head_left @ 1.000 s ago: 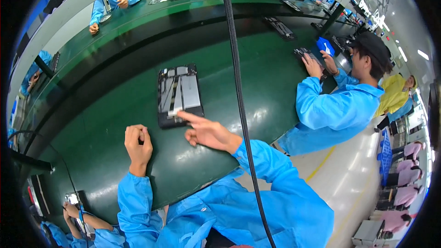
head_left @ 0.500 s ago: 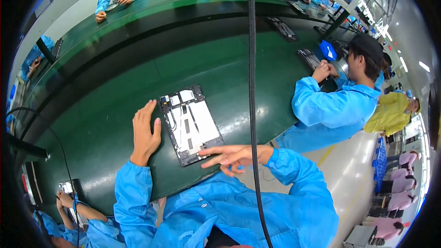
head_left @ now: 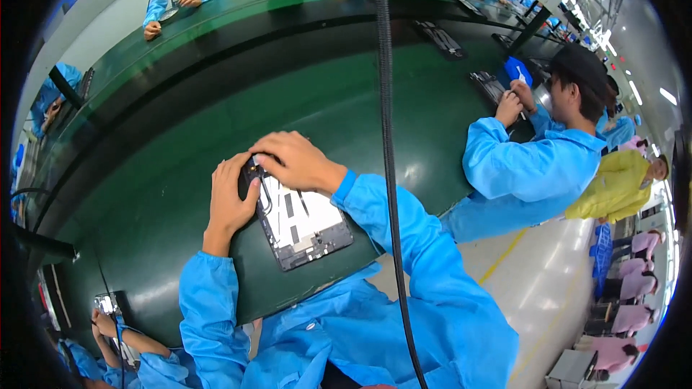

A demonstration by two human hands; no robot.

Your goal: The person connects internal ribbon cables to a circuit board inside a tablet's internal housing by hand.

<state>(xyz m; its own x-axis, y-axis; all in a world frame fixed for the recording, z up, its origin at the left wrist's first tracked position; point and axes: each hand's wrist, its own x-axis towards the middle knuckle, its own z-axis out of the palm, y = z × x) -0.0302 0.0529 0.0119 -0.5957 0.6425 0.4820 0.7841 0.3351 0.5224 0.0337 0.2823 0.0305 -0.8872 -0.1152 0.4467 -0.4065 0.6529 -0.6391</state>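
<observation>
An opened tablet [head_left: 321,243] lies on the green workbench, its white inner panels and dark circuit parts exposed. My left hand [head_left: 229,198] is at its upper left corner, with the thumb along the side edge and the fingers lightly bent around the corner. Across the top end reaches my right hand [head_left: 294,160], its fingers curled over the far edge and its thumb on the inner side. The right hand hides most of the tablet's top end. The fingertips of both hands come close together at the corner.
A black cable [head_left: 386,86] hangs down in front of the bench [head_left: 180,151]. To the right, a co-worker in blue [head_left: 533,151] handles another dark device [head_left: 490,88] beside a blue box [head_left: 517,70]. At lower left, another person's hands [head_left: 107,323] hold a device.
My right hand has moved from the tablet's near end up to its far end and curled over it. My left hand has closed in on the upper left corner.
</observation>
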